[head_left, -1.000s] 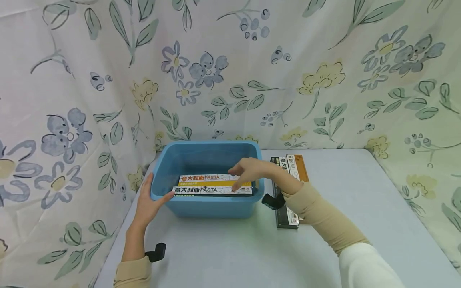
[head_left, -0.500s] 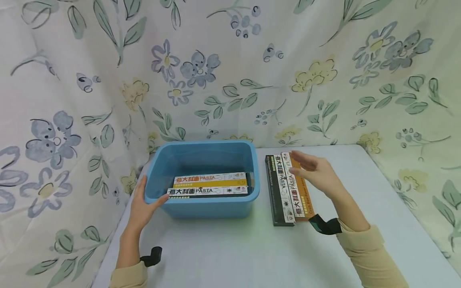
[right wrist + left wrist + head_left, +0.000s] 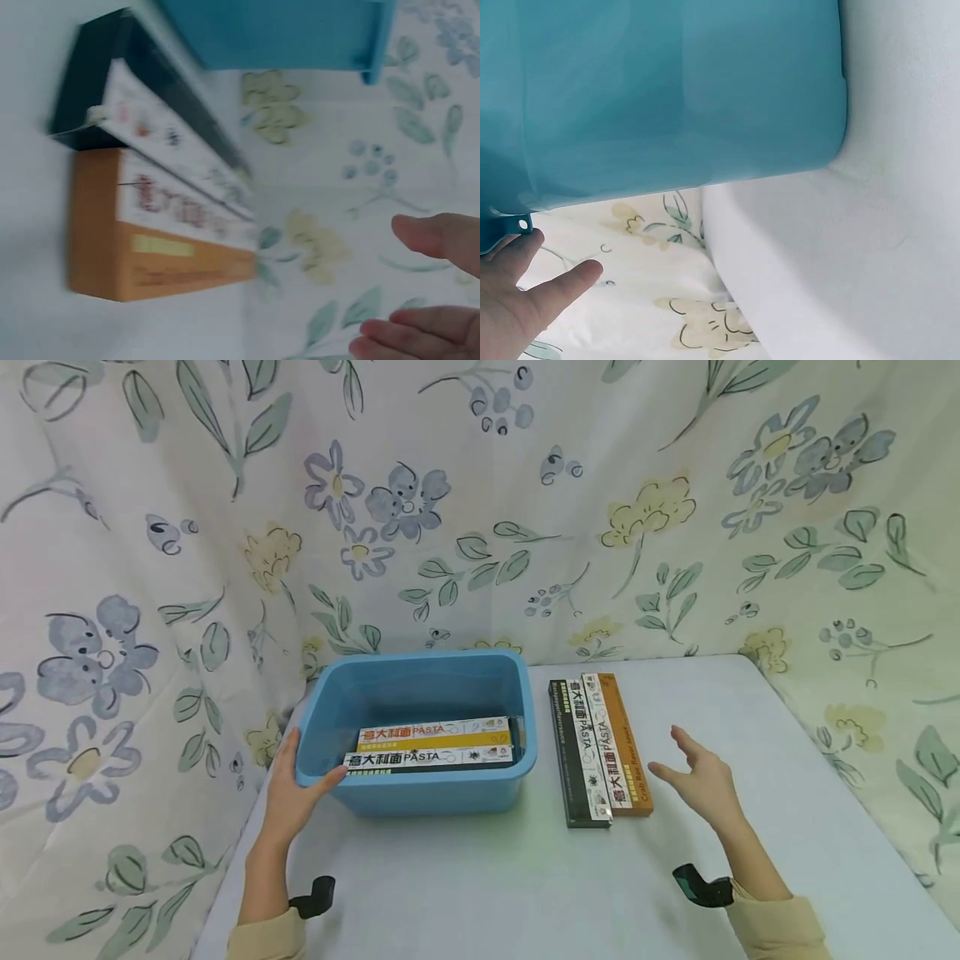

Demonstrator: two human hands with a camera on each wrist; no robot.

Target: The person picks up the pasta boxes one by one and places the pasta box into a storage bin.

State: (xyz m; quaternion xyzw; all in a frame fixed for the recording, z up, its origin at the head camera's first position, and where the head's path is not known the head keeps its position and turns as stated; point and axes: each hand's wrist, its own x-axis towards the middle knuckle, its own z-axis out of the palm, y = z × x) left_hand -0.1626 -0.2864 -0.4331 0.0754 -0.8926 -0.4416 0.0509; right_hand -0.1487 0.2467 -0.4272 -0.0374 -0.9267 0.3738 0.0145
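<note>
A blue plastic tub (image 3: 435, 789) stands on the table with two long pasta boxes lying inside, a yellow-and-white box (image 3: 435, 737) behind a black-and-white box (image 3: 431, 758). My left hand (image 3: 294, 793) rests at the tub's near left corner, fingers stretched along its side and thumb at the front rim. In the left wrist view its fingertips (image 3: 531, 241) meet a small holed lug under the rim. Right of the tub lie a black pasta box (image 3: 579, 756) and an orange pasta box (image 3: 621, 747), side by side. My right hand (image 3: 703, 779) hovers right of the orange box, holding nothing, thumb and fingers apart.
A floral curtain (image 3: 480, 527) hangs behind the table and along its left side. The white table (image 3: 480, 885) reaches out on both sides of the tub. Black wrist-camera mounts (image 3: 702, 887) stick out at both wrists.
My right hand has moved from over the tub's boxes, past the two boxes on the table, to their right side and nearer me. The left hand stays at the tub's corner.
</note>
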